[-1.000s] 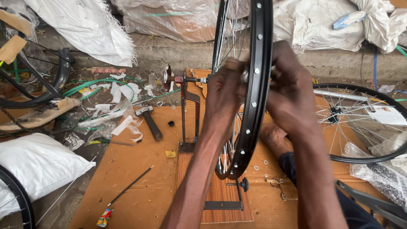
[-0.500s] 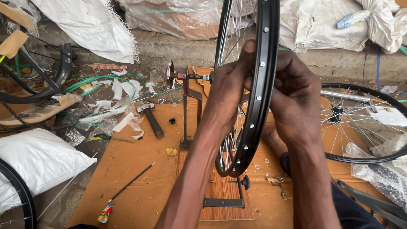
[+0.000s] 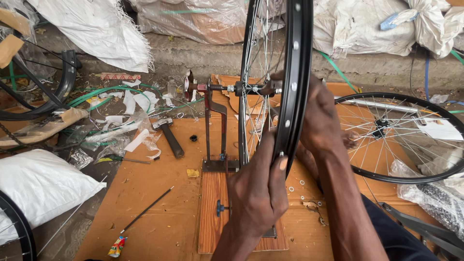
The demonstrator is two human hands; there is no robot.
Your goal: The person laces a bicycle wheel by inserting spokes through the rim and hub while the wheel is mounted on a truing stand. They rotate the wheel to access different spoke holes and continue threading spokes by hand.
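A black bicycle wheel rim (image 3: 296,72) with thin silver spokes stands upright in a red metal truing stand (image 3: 215,125) on a wooden base (image 3: 212,212). My left hand (image 3: 258,191) grips the lower near part of the rim, thumb pressed on its outer face. My right hand (image 3: 319,118) sits on the rim's right side higher up, fingers curled behind it toward the spokes; what the fingers hold is hidden. The hub and axle (image 3: 251,88) rest in the stand's top.
A hammer (image 3: 169,135) lies left of the stand on brown cardboard (image 3: 159,193). A loose spoke (image 3: 147,209), a small tube (image 3: 116,246) and several washers (image 3: 295,186) are nearby. A second spoked wheel (image 3: 401,135) lies flat at right. White sacks line the back and left.
My left hand has slid down the rim toward me, and my right hand has shifted lower on the right side. The wheel appears to have turned slightly.
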